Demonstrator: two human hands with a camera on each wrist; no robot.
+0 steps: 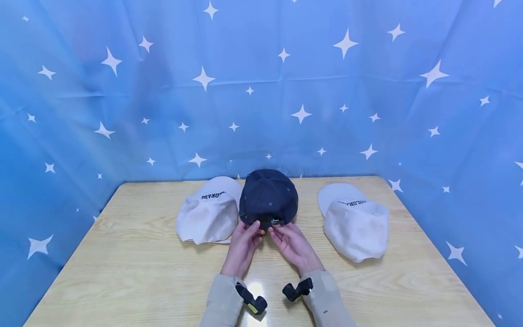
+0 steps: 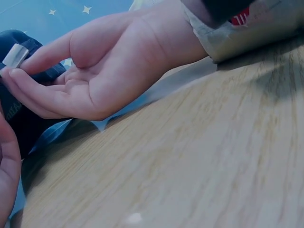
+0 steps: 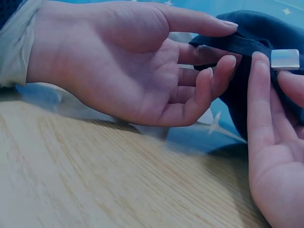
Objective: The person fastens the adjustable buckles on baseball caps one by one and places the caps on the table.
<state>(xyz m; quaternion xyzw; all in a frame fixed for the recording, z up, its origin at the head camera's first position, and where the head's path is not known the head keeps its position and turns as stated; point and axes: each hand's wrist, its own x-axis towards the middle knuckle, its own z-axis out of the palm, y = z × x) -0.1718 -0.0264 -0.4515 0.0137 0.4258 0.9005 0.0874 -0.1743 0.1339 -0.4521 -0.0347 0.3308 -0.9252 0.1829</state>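
Observation:
A dark navy baseball cap (image 1: 268,195) is at the table's middle, its back strap facing me. My left hand (image 1: 241,249) holds the strap's left side. In the right wrist view, the left hand's thumb (image 3: 199,21) lies over the band, with a finger behind it. My right hand (image 1: 297,249) pinches the strap by its silver buckle (image 2: 15,55); the left wrist view shows its thumb and fingertips there. The cap's brim is hidden. Beside it on the left lies a white cap (image 1: 208,220) with dark lettering.
Another white lettered cap (image 1: 357,229) lies on the right of the wooden table (image 1: 122,272). A blue curtain (image 1: 245,113) with white stars stands behind and at both sides. Each sleeve bears a black wrist camera (image 1: 298,289).

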